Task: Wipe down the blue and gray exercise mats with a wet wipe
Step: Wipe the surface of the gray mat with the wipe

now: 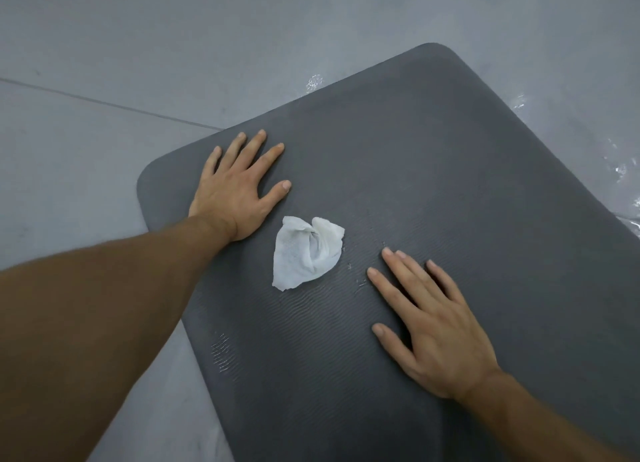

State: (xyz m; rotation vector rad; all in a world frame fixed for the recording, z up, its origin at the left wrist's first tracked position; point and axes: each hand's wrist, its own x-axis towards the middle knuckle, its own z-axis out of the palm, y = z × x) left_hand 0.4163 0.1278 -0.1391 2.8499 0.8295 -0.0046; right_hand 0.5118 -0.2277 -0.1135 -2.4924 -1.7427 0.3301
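Observation:
A dark gray exercise mat with a ribbed surface lies on the floor and fills most of the view. A crumpled white wet wipe lies loose on the mat between my hands, touched by neither. My left hand rests flat on the mat near its left corner, fingers spread. My right hand lies flat on the mat to the right of the wipe, fingers straight. No blue mat is in view.
Gray tiled floor surrounds the mat, with a grout line running across at the left. Wet, shiny patches show on the floor along the mat's right edge. Small white flecks sit on the mat near my right fingertips.

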